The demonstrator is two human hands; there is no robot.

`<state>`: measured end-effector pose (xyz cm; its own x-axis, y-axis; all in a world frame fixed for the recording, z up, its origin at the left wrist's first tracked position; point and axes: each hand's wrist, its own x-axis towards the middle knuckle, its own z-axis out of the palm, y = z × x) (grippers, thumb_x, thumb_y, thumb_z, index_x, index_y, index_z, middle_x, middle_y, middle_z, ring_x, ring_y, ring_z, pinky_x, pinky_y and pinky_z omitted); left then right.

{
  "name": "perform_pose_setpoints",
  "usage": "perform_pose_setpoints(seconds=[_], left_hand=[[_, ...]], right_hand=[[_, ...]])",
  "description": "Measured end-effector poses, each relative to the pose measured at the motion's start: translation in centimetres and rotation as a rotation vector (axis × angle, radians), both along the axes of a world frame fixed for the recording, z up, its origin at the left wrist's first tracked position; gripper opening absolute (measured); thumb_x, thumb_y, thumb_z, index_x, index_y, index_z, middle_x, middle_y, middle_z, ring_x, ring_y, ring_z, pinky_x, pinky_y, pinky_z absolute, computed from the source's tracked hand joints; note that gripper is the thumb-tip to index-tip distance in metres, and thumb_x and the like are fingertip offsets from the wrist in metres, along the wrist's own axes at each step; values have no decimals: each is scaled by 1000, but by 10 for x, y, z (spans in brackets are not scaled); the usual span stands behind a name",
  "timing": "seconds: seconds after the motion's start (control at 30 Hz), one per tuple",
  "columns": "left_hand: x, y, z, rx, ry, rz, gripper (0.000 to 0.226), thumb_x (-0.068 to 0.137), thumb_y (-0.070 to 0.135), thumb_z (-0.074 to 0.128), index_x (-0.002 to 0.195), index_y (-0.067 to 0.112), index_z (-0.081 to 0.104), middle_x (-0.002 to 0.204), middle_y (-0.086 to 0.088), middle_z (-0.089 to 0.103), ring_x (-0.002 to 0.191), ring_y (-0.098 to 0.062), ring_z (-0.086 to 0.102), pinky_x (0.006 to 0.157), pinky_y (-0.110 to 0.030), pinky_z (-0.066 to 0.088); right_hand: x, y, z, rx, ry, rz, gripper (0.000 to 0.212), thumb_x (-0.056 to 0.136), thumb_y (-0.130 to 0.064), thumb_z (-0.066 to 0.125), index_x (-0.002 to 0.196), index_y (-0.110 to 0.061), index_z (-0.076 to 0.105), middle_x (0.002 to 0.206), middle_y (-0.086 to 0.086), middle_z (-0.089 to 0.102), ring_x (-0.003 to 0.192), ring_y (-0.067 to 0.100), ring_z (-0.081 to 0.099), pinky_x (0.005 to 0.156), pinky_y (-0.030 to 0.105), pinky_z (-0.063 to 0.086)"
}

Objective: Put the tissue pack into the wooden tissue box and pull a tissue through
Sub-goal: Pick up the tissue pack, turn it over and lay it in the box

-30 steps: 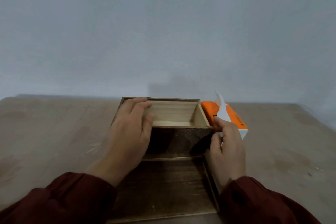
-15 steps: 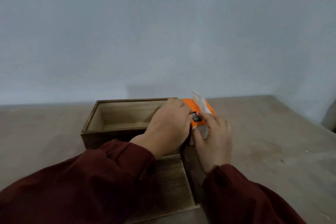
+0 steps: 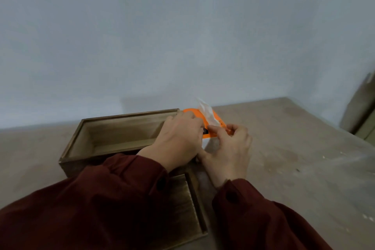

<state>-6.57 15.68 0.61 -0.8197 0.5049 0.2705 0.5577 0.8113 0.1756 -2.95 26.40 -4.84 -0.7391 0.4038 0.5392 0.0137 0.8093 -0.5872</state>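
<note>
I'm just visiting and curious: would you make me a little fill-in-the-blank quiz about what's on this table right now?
1. The wooden box has nothing inside, so it is ____.
2. The tissue pack is mostly ____ in colour.
3. The pack sits outside the box, by its ____ end.
4. The left hand and right hand both touch the ____.

Missing words: empty; orange; right; pack

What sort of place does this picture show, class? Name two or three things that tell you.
Probably a plain indoor room with a bare work table, though it is hard to place: a worn, stained tabletop, a blank pale wall behind it, and only a wooden tissue box and an orange tissue pack on it.
</note>
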Motion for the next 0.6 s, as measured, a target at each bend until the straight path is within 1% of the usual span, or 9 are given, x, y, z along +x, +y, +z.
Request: perform_pose_setpoints(seconds=[0.1,0.17,0.27,0.37,0.5,0.6], left_hand=[[1,0,2,8,-18,0,30,90,23,31,99,15,58,104,-5,57,95,-24,50,86,-43,40],[1,0,2,11,-16,1,30,90,24,30,98,15,58,103,-5,57,94,-24,50,86,-43,41],[2,0,1,27,-8,-3,31,90,24,30,98,16,58,103,-5,57,94,-23,50,86,-43,41],[2,0,0,71,13,-9,30,90,22,31,102,17,58,106,-5,56,98,-24,50,88,-43,39],[6,-1,1,255,84,-50,28,88,17,36,106,14,57,107,-7,55,98,-26,50,86,-44,39],[8,-5,7,391,122,-73,33,86,17,35,110,11,56,111,-8,54,100,-23,51,88,-42,42]], right_hand=[[-1,0,-3,-31,-65,60,57,56,-45,74,110,-35,58,133,10,40,120,30,37,93,39,35],[-2,0,-5,-97,-79,134,62,60,-40,75,118,-37,52,138,8,33,126,27,34,94,35,37],[-5,-1,-7,-144,-39,180,62,64,-34,75,120,-34,50,134,8,33,124,25,34,91,29,36],[-6,-2,-6,-180,13,176,58,67,-34,73,121,-32,52,134,9,34,119,26,36,89,28,35],[-5,-2,0,-182,123,151,55,70,-35,71,122,-33,51,133,6,33,109,19,37,82,23,32],[-3,-5,5,-171,218,146,56,70,-32,73,121,-33,51,132,4,32,106,16,37,78,12,29]])
